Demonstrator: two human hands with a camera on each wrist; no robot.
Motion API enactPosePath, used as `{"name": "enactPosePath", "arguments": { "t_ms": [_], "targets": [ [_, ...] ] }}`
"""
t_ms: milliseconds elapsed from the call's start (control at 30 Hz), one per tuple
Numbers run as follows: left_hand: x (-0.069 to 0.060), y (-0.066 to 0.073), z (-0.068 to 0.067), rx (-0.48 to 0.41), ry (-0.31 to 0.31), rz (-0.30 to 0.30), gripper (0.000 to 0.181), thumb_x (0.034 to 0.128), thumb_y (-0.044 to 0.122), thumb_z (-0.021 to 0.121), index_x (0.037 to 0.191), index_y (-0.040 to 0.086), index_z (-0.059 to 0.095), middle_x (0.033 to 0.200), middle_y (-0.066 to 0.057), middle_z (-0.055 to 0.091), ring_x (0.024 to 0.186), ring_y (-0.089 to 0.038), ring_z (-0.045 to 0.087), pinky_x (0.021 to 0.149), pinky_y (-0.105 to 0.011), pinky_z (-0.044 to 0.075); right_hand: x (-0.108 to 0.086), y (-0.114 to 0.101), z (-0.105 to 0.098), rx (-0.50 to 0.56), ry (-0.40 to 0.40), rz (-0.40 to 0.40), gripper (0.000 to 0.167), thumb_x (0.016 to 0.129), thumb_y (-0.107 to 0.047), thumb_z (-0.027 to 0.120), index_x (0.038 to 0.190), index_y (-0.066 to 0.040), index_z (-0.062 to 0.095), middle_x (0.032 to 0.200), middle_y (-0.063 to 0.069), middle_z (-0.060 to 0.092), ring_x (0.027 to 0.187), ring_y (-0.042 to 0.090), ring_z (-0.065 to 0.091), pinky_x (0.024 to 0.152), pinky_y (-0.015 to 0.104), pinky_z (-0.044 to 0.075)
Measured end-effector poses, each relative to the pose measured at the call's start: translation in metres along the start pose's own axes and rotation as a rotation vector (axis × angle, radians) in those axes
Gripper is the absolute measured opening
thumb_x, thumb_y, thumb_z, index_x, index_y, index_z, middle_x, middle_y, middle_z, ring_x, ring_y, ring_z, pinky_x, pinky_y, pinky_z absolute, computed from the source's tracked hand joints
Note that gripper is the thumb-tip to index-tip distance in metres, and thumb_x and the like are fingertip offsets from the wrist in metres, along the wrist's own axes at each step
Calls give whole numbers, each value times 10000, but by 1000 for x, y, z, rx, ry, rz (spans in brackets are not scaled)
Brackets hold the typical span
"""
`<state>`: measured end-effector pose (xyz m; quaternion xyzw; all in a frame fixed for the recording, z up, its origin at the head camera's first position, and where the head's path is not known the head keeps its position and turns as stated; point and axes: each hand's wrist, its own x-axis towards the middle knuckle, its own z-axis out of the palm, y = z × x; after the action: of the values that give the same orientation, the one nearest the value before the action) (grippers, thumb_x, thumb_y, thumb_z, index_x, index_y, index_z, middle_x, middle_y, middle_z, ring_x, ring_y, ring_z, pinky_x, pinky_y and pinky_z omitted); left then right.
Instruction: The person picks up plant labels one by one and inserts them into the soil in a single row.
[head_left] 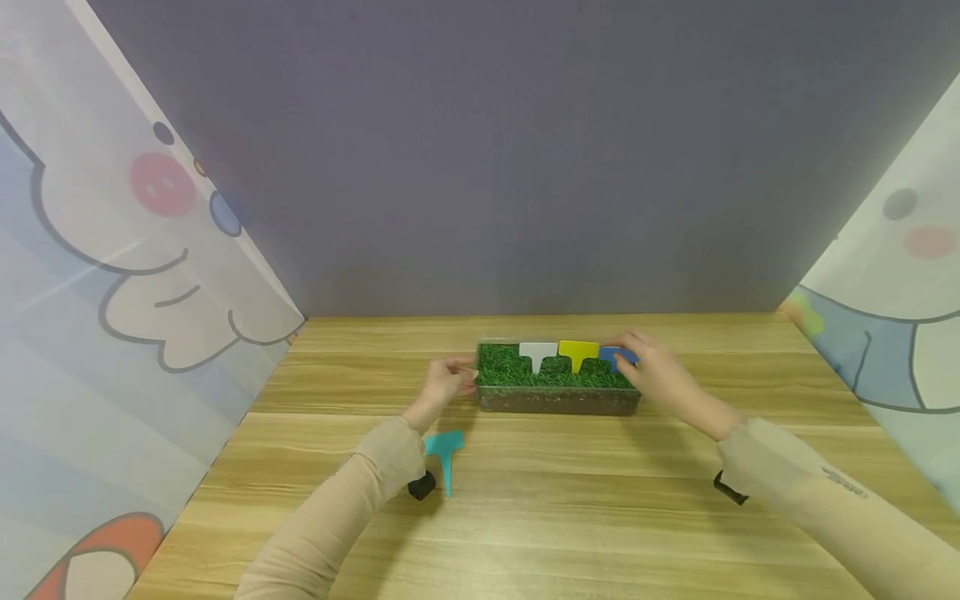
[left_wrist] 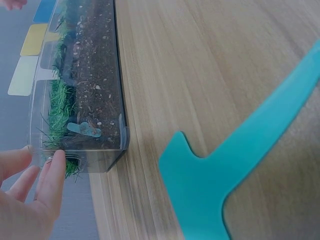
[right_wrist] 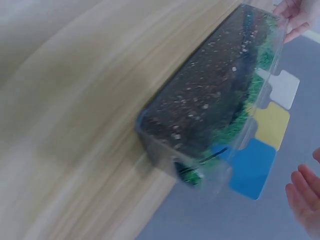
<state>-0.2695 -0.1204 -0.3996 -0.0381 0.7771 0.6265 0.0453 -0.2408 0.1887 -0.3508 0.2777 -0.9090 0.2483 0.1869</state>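
A clear plastic planter box [head_left: 558, 402] holds dark soil topped with green grass [head_left: 498, 364]. White [head_left: 537, 350], yellow [head_left: 578, 348] and blue [head_left: 609, 354] T-shaped plant labels stand in it, left to right. My left hand [head_left: 444, 383] is at the box's left end, its fairly straight fingers [left_wrist: 56, 175] touching the end wall near the rim. My right hand [head_left: 654, 371] is beside the blue label at the right end; in the right wrist view its fingers [right_wrist: 302, 187] are spread apart from the label. A teal plant label [head_left: 446, 450] lies flat by my left forearm.
Wooden tabletop [head_left: 570, 500] lies under everything. A grey panel [head_left: 525, 167] rises behind the table. Cartoon-printed sheets [head_left: 90, 250] flank it on both sides. Black camera mounts [head_left: 422, 485] show at the wrists.
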Motion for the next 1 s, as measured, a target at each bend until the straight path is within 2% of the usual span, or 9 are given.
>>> {"name": "enactPosePath", "arguments": {
  "t_ms": [133, 200, 267, 367, 467, 667, 1000],
  "targets": [
    [0, 0, 0, -4, -3, 5, 307, 821, -53, 564, 1125, -87, 547, 886, -236, 582, 784, -334, 617, 750, -370, 552, -8, 7, -1, 12, 62, 28, 256, 789, 71, 574, 1043, 37, 576, 960, 184, 558, 584, 176, 491, 397, 210, 399],
    [-2, 3, 0, -9, -16, 0, 317, 823, -57, 558, 1136, -98, 532, 912, -258, 574, 814, -363, 606, 772, -387, 542, -11, 9, -3, 18, 75, 51, 282, 781, 87, 569, 1062, 53, 557, 986, 209, 546, 694, 224, 529, 409, 198, 397],
    [-2, 3, -1, -11, -18, 1, 320, 822, -58, 558, 1138, -99, 530, 919, -262, 573, 818, -366, 604, 774, -386, 542, -14, 11, -3, 14, 75, 78, 309, 778, 89, 569, 1085, 64, 537, 1007, 229, 531, 728, 266, 537, 436, 212, 435],
    [-2, 3, -1, -11, -14, -9, 321, 819, -58, 560, 1138, -89, 535, 918, -260, 573, 817, -361, 606, 776, -382, 541, -19, 14, -4, 28, 51, 143, 344, 792, 70, 564, 1130, 76, 498, 1060, 252, 501, 873, 357, 521, 586, 343, 524],
    [0, 0, 0, -3, 1, -7, 305, 821, -50, 562, 1125, -76, 551, 883, -228, 585, 785, -316, 613, 755, -360, 551, -23, 19, -3, 68, 36, 213, 351, 816, 37, 555, 1152, 99, 476, 1067, 267, 489, 904, 382, 508, 722, 496, 509],
    [-2, 1, 0, 1, -1, -4, 289, 836, -36, 552, 1122, -78, 553, 867, -213, 583, 803, -335, 594, 756, -361, 552, -29, 27, -1, 190, 3, 339, 389, 848, 15, 520, 1191, 163, 411, 1058, 325, 483, 899, 414, 517, 759, 510, 499],
    [0, -1, 0, 2, 0, -14, 293, 833, -18, 567, 1124, -49, 565, 875, -191, 578, 836, -336, 593, 782, -372, 541, -35, 32, 2, 300, -108, 463, 409, 872, 21, 463, 1226, 192, 352, 1096, 359, 481, 955, 457, 512, 788, 472, 513]
  ]
}}
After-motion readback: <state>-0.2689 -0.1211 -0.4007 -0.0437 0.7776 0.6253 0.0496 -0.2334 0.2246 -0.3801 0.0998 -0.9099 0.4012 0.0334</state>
